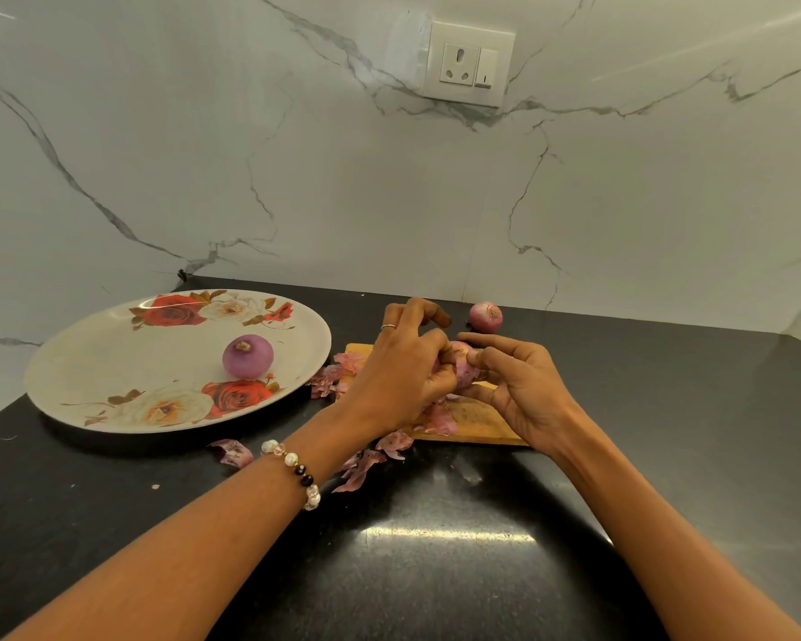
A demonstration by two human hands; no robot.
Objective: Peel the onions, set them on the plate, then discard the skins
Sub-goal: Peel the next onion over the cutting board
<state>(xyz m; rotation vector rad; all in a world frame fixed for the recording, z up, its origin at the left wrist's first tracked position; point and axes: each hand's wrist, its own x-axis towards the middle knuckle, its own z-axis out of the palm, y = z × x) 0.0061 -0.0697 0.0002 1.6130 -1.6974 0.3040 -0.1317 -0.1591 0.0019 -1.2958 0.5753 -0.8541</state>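
Observation:
Both hands meet over a wooden cutting board [477,425] on the black counter. My left hand [403,367] and my right hand [516,386] grip a pink onion [464,370] between them, fingers curled round it, so most of it is hidden. A peeled purple onion [248,357] lies on the large floral plate [112,358] to the left. Another onion [485,317], still in its skin, sits behind the hands near the wall. Loose pink skins [359,469] are scattered on the board and on the counter in front of it.
The black counter [435,571] ends at a white marble wall with a socket and switch [470,62]. One skin scrap [233,452] lies near the plate's front edge. More skins [331,377] sit between plate and board.

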